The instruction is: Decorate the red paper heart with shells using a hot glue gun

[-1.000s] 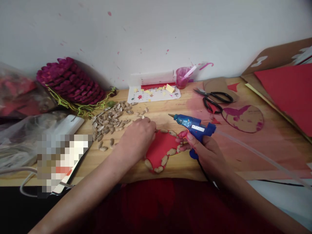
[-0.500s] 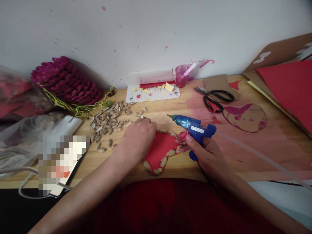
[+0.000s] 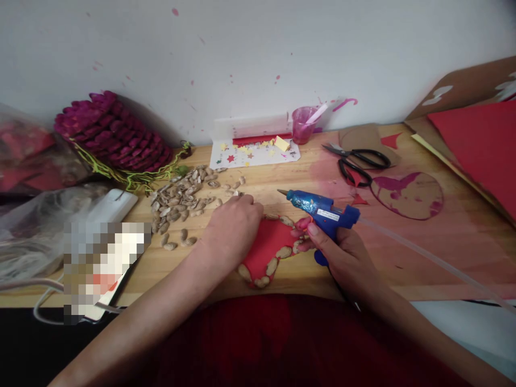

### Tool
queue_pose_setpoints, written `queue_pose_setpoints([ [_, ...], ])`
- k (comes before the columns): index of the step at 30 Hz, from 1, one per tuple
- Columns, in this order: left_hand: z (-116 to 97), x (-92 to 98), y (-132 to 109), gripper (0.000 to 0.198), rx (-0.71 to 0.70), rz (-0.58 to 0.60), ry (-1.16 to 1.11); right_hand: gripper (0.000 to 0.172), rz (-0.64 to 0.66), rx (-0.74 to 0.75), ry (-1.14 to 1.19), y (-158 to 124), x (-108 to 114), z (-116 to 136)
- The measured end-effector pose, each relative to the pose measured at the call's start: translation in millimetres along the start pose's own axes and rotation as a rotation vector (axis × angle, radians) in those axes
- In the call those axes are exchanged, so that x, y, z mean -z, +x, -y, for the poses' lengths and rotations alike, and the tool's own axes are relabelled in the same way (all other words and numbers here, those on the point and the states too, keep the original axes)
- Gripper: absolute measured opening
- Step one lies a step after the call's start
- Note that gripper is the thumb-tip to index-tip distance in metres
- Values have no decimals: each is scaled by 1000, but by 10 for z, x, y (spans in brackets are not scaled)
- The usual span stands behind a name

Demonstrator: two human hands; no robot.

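A red heart-shaped piece (image 3: 268, 244) lies on the table, with peanut shells (image 3: 271, 265) set along its edge. My left hand (image 3: 234, 226) is closed over the piece's upper left side. Its fingertips point away from me, and whatever they pinch or press is hidden. In my right hand (image 3: 338, 244) is a blue hot glue gun (image 3: 316, 207), a clear glue stick (image 3: 427, 258) trailing from its back. The metal nozzle points left, above the table and apart from the red piece. My right fingertips are close to the piece's right edge.
Loose peanut shells (image 3: 177, 201) are heaped left of my left hand. Black-handled scissors (image 3: 365, 161) and a cardboard heart (image 3: 407, 196) lie to the right. Behind stand a pink cup (image 3: 303, 126) and paper with star confetti (image 3: 253, 153). A purple pinecone-like object (image 3: 116, 134) and phone (image 3: 116, 269) are left.
The whole view has shifted slightly, moving things a little to the right. Both hands keep nearly the same pose, and the glue gun stays in my right hand.
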State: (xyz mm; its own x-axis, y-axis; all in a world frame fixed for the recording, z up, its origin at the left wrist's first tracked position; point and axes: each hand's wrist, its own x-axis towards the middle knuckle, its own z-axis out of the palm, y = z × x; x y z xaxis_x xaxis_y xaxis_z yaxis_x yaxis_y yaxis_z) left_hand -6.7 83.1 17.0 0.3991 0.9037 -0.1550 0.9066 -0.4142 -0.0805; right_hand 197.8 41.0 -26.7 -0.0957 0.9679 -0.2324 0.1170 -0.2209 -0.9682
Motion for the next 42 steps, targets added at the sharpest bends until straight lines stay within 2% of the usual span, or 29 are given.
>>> queue_pose_setpoints([
  [3, 144, -44, -38, 19, 33, -96, -98, 33, -10, -1, 20, -9, -7, 10],
  [7, 384, -86, -114, 19, 156, -252, -207, 31, -6, 4, 21, -8, -7, 6],
  [10, 442, -117, -146, 17, 171, -310, -265, 27, -12, 8, 4, -3, -5, 13],
  [15, 311, -223, -125, 14, 44, -329, -373, 27, -24, -8, 28, -5, -17, 29],
  [19, 217, -310, -98, 17, -35, -360, -320, 32, -27, 1, 37, -3, -23, 14],
  [24, 182, -326, -106, 22, -71, -360, -285, 31, -19, 3, 37, -1, -16, -11],
  [29, 161, -306, -134, 21, -102, -340, -274, 29, -13, 2, 45, 1, -18, -22],
  [42, 58, -342, -136, 15, -137, -309, -73, 28, -34, 8, 44, 12, -24, -17],
])
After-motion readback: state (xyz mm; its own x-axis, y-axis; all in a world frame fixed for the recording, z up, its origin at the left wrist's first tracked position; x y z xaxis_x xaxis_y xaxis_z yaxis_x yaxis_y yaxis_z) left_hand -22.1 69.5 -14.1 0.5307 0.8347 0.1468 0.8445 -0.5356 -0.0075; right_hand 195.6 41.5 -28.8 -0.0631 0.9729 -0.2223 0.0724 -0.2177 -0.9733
